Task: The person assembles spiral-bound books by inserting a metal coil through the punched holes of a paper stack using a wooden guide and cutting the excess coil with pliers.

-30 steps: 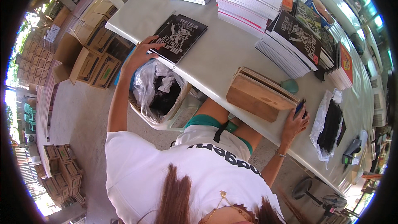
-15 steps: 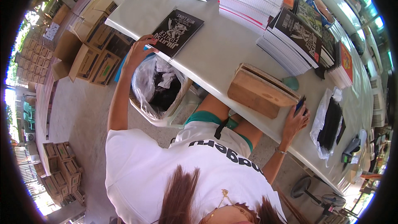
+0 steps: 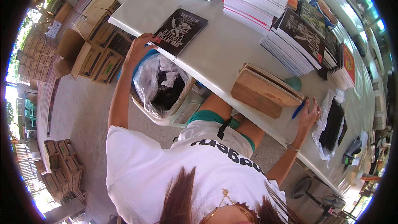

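A black-covered spiral notebook (image 3: 181, 32) lies at the table's near left edge, its wire binding along the right side. My left hand (image 3: 141, 46) is at its lower left corner, fingertips touching by a small red patch, fingers and thumb apart. Toward the right, my right hand (image 3: 309, 115) is over the table with fingers spread, holding nothing visible. Just left of it lies a slim blue tool (image 3: 299, 108), its kind unclear, beside a wooden block holder (image 3: 265, 92). On the right hand's other side, a bundle of black binding coils (image 3: 331, 125) sits in clear plastic wrap.
Stacks of spiral notebooks (image 3: 253, 6) line the table's far side, with more black-covered notebooks (image 3: 296, 41) at right. A small green cup (image 3: 293, 83) stands behind the wooden holder. Below the edge is a plastic-lined bin (image 3: 159, 87). Cardboard boxes (image 3: 93, 54) stand at left.
My right hand has moved right, off the blue tool and toward the black coils, its fingers spreading. The left hand stays by the notebook corner. The whole view has shifted slightly.
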`<action>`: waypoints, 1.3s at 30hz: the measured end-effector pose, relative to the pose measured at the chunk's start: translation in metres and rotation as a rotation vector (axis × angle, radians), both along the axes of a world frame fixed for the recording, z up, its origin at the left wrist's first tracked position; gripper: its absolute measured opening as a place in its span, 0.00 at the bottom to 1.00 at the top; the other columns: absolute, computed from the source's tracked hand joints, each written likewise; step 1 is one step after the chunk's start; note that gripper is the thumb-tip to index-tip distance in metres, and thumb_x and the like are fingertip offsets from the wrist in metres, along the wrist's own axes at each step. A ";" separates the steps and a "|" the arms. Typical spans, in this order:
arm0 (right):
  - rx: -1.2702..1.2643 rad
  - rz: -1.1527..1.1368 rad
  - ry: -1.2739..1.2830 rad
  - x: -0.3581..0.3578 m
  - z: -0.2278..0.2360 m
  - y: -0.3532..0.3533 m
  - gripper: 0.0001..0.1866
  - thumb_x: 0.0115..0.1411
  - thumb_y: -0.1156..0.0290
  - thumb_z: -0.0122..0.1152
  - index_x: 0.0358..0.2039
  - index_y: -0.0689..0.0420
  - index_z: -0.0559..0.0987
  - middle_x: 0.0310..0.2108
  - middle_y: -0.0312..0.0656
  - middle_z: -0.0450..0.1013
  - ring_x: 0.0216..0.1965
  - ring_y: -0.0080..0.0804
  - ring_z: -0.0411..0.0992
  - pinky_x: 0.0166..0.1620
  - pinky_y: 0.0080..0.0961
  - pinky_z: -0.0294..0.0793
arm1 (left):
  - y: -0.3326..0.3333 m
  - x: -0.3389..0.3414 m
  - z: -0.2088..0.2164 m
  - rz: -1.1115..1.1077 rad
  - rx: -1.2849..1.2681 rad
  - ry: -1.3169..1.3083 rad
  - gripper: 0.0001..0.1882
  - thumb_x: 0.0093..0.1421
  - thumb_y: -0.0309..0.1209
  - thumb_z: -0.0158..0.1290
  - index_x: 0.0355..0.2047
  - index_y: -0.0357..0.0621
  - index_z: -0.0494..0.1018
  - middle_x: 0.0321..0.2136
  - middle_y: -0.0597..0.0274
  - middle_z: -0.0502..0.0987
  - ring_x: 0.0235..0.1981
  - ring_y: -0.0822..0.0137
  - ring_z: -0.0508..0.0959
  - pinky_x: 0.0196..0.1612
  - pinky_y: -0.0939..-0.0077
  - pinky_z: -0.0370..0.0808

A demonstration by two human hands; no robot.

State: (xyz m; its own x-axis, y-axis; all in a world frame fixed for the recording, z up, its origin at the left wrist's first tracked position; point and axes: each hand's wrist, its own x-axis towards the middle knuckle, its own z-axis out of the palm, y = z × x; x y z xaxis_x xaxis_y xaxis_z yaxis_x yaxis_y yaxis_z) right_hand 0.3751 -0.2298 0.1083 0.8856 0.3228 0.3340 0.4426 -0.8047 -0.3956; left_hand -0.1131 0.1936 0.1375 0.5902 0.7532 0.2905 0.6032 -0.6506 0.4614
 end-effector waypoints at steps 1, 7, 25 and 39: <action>0.021 0.057 0.013 0.010 0.010 0.001 0.24 0.62 0.53 0.55 0.56 0.46 0.72 0.55 0.49 0.62 0.58 0.49 0.59 0.60 0.46 0.55 | 0.002 0.000 -0.003 0.001 -0.001 -0.002 0.16 0.48 0.31 0.62 0.39 0.43 0.80 0.44 0.57 0.77 0.44 0.58 0.78 0.48 0.69 0.73; 0.131 0.313 0.052 0.063 0.048 0.020 0.21 0.63 0.56 0.55 0.53 0.52 0.75 0.48 0.50 0.72 0.52 0.43 0.68 0.56 0.36 0.63 | -0.001 -0.013 -0.014 0.000 0.005 -0.008 0.15 0.50 0.31 0.60 0.39 0.41 0.79 0.40 0.58 0.79 0.43 0.58 0.78 0.47 0.69 0.73; 0.508 0.359 0.544 0.107 0.086 0.127 0.36 0.54 0.40 0.60 0.53 0.56 0.74 0.41 0.35 0.74 0.36 0.20 0.67 0.33 0.19 0.64 | 0.024 -0.005 -0.011 -0.076 -0.261 -0.194 0.14 0.43 0.20 0.62 0.33 0.35 0.76 0.33 0.56 0.79 0.36 0.62 0.81 0.39 0.69 0.75; 0.759 0.630 0.748 0.132 0.075 0.122 0.13 0.56 0.65 0.66 0.37 0.61 0.80 0.30 0.33 0.76 0.29 0.17 0.70 0.33 0.14 0.68 | -0.082 0.100 0.074 -0.047 0.223 0.005 0.15 0.54 0.24 0.57 0.43 0.43 0.75 0.47 0.53 0.73 0.47 0.51 0.74 0.49 0.61 0.73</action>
State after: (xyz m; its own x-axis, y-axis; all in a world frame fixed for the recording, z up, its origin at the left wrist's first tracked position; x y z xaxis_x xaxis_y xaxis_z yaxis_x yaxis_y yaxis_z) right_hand 0.5072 -0.1075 0.1829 0.6995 0.7074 0.1014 0.1335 0.0100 -0.9910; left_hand -0.0133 0.1113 0.2113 0.6248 0.6427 0.4434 0.5721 -0.7633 0.3002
